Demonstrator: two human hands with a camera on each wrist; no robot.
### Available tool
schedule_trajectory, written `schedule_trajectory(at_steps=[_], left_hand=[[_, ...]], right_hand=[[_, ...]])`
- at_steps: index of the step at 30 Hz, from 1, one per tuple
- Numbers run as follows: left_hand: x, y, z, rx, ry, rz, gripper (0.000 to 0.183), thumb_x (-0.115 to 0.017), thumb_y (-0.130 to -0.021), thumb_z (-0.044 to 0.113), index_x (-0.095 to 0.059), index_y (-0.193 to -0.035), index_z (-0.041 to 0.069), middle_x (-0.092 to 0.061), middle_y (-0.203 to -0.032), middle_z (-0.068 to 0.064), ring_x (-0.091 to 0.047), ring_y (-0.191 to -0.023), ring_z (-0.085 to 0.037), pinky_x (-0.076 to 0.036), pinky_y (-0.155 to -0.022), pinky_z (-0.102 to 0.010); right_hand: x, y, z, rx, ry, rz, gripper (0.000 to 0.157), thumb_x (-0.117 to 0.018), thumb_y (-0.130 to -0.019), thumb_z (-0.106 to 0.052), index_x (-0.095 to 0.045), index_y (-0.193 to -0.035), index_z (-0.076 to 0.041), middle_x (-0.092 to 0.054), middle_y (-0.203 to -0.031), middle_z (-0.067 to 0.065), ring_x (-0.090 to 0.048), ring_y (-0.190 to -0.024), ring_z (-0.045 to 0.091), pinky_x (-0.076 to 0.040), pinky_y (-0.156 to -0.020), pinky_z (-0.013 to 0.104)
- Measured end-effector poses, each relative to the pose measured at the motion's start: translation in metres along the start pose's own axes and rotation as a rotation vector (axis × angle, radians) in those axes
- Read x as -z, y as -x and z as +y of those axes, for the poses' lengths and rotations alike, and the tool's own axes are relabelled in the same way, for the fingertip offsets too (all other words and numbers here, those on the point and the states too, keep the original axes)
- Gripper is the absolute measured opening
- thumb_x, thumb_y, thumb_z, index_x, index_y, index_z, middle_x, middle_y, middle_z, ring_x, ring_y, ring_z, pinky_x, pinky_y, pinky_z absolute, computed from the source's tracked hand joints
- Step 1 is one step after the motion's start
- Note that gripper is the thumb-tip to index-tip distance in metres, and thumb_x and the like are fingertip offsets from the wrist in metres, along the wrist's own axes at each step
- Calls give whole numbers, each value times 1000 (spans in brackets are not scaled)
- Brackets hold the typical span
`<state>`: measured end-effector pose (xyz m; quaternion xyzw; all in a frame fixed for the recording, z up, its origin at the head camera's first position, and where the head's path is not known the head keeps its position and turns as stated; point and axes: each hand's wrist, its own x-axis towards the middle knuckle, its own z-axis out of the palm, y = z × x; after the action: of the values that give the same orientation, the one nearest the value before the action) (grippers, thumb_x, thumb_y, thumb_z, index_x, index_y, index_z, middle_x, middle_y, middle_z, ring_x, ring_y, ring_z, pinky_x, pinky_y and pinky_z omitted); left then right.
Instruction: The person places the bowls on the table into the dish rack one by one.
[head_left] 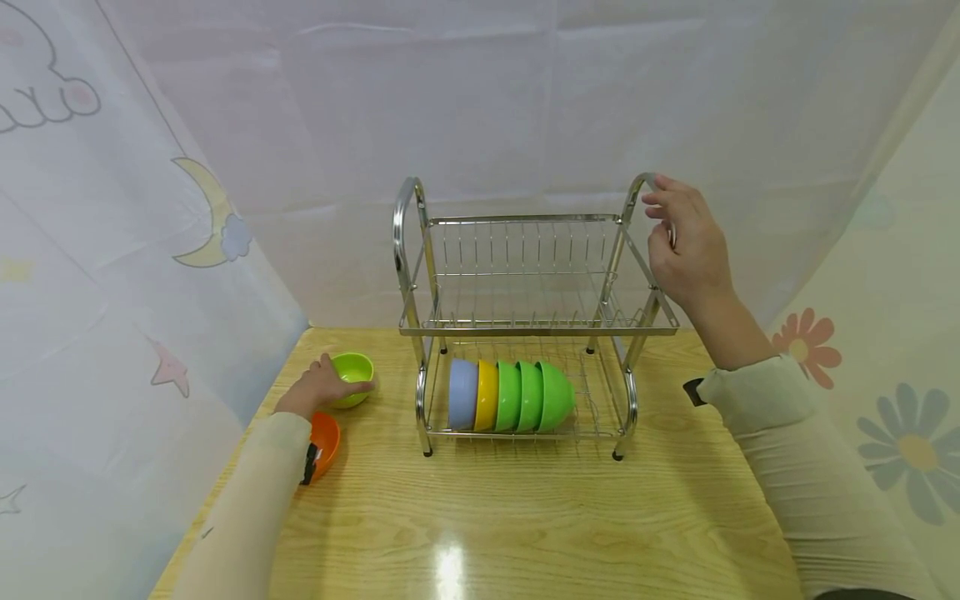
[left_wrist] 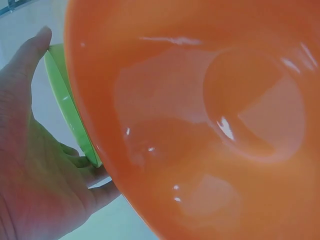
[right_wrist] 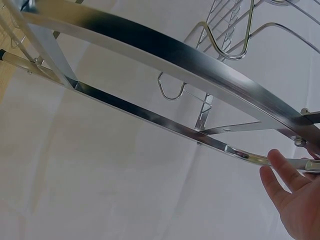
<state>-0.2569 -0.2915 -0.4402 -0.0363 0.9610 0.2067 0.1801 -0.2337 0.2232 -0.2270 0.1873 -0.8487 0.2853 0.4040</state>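
My left hand (head_left: pixel 318 389) is at a lime green bowl (head_left: pixel 354 379) on the table's left side, its thumb and fingers spanning the rim. In the left wrist view, the green bowl (left_wrist: pixel 70 107) shows between thumb and fingers, partly hidden by an orange bowl (left_wrist: pixel 165 115). That orange bowl (head_left: pixel 325 442) lies just below my left wrist, partly covered by the sleeve. My right hand (head_left: pixel 690 246) holds the curved top bar on the right of a two-tier metal dish rack (head_left: pixel 536 332). In the right wrist view, fingers (right_wrist: pixel 282 172) meet the rack's tube (right_wrist: pixel 240 154).
On the rack's lower tier, a row of nested bowls stands on edge: a blue bowl (head_left: pixel 462 394), a yellow bowl (head_left: pixel 487 396) and several green bowls (head_left: pixel 553 397). The wooden table (head_left: pixel 540 517) stretches in front of the rack. Printed cloth (head_left: pixel 487 108) hangs behind and at both sides.
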Motion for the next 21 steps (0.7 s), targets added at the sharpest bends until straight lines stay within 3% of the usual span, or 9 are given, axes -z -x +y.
schedule_trajectory(at_steps=[4,11,17,21], left_hand=[[0,1,-1,12,-5,-8,132,-61,-85,73,5,-151,-20,-13,-155,-44,-27,-140,-58,-33,-112,-66],[-2,2,-2,12,-11,-8,131,-65,-85,70,3,-150,-22,-12,-154,-46,-24,-141,-58,-32,-112,-66],[-4,1,-3,10,-27,22,129,-70,-82,66,-3,-149,-22,-25,-145,-45,-35,-133,-56,-38,-108,-64],[-7,-4,-4,9,-38,18,129,-71,-83,64,-2,-148,-23,-24,-144,-46,-34,-133,-58,-38,-109,-65]], right_hand=[[0,1,1,12,18,-5,39,-41,-95,5,-61,-129,3,-52,-150,7,-65,-117,34,-33,-72,12],[-1,0,4,28,40,-6,38,-41,-95,3,-60,-128,4,-51,-150,9,-65,-116,35,-33,-73,15],[-1,1,2,15,42,-13,38,-42,-95,5,-60,-128,3,-51,-150,8,-65,-116,34,-34,-73,14],[0,1,2,13,40,-11,39,-42,-95,5,-60,-129,3,-51,-151,7,-65,-116,34,-33,-71,16]])
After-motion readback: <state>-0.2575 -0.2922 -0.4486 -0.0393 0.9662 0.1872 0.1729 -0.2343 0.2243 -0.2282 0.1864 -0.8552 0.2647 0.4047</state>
